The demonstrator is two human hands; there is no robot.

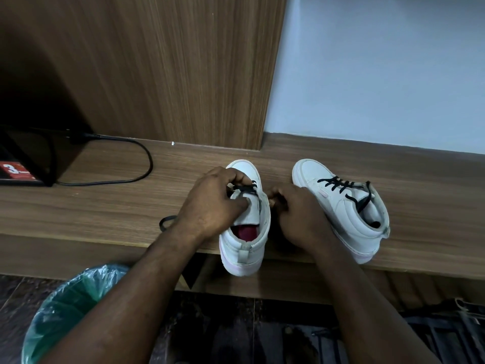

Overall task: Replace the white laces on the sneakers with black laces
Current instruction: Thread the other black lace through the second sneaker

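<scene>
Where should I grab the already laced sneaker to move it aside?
Take the laced sneaker by its heel collar, coming from the near side and above. Its heel points toward you near the shelf edge and its mouth opens upward, so fingers can probably hook inside; the toe lies farther away.

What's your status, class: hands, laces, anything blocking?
Left hand grips left shoe at tongue; right hand curled beside it, hold hidden. Black lace partly threaded; right shoe done. Nothing blocking.
</scene>
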